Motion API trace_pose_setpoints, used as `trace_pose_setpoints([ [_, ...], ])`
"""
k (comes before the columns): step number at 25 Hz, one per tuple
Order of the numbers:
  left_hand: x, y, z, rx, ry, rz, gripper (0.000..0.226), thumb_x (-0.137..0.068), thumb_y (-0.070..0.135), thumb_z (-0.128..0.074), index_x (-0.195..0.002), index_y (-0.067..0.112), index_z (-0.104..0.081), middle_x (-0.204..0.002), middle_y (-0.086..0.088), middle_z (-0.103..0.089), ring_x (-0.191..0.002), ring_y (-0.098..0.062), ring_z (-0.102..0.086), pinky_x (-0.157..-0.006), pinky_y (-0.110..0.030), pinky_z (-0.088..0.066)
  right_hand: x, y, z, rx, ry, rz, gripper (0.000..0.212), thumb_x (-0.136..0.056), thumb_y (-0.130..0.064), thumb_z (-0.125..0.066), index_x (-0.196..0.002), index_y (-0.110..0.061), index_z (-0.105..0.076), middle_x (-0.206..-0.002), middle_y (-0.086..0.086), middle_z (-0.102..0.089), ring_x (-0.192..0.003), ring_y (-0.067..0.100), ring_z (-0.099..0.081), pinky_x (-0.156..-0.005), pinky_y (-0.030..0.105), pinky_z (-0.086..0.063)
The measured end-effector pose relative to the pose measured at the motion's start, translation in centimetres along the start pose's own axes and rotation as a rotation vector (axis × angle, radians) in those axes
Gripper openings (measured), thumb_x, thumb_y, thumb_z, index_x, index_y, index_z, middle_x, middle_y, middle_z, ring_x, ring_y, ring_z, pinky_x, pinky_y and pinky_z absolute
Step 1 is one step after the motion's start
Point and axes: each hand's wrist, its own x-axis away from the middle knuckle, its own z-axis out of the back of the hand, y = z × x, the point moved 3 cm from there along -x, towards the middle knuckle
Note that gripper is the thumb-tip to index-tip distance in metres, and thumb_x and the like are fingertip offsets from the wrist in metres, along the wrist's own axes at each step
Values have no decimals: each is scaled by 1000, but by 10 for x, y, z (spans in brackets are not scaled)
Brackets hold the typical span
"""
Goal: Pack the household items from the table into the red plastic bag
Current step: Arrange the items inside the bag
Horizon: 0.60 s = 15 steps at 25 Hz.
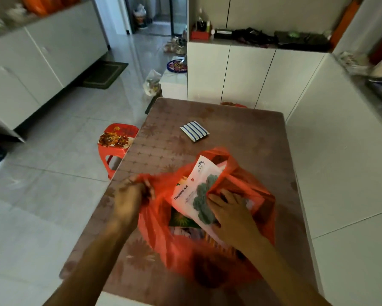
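Observation:
The red plastic bag (247, 257) lies open on the brown table (240, 120), near its front edge. My left hand (132, 195) grips the bag's left rim and holds the mouth open. My right hand (232, 215) is inside the mouth, closed on a white packet with a grey-green item (194, 191) that sticks halfway out of the bag. Other packets lie deeper in the bag, partly hidden. A blue-and-white striped packet (194, 130) lies alone on the table beyond the bag.
A red plastic stool (117, 140) stands on the tiled floor against the table's left edge. White cabinets (251, 76) rise behind the table and along its right side. A clear bag (152, 82) sits on the floor past the far left corner.

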Motion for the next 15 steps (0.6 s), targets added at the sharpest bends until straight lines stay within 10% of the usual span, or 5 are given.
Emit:
trace_pose_setpoints([
  [2,4,44,-8,252,-94,-53,35,-72,-19,-37,-69,5,-63,-62,-8,-67,-49,-22,-54,-52,-27,-48,-11,-8,-14,-27,-28,29,68,-63,-35,-77,-127,-16,-60,-130,2,-63,-121,30,-56,-106,51,-37],
  [7,26,80,-46,-86,-261,-322,13,-90,0,-54,-86,-6,-64,-69,-9,-64,-59,-10,-59,-52,-19,-48,-41,-7,14,-874,-63,-129,54,-80,4,-57,-130,-15,-57,-137,3,-56,-129,22,-50,-110,25,-31],
  [11,-30,68,-31,-156,13,-165,39,-96,47,-45,-85,15,-65,-81,0,-66,-76,-11,-61,-66,-25,-45,-21,48,83,-1513,327,-593,62,-78,13,-51,-111,-36,-69,-107,1,-69,-73,14,-67,-62,28,-57],
  [15,-125,46,-64,-422,84,-117,29,-91,31,-56,-67,16,-61,-63,-2,-57,-66,-19,-56,-53,-25,-37,-46,73,100,-1356,384,-706,71,-81,10,-53,-131,-41,-54,-132,-3,-53,-66,6,-66,-53,20,-52],
])
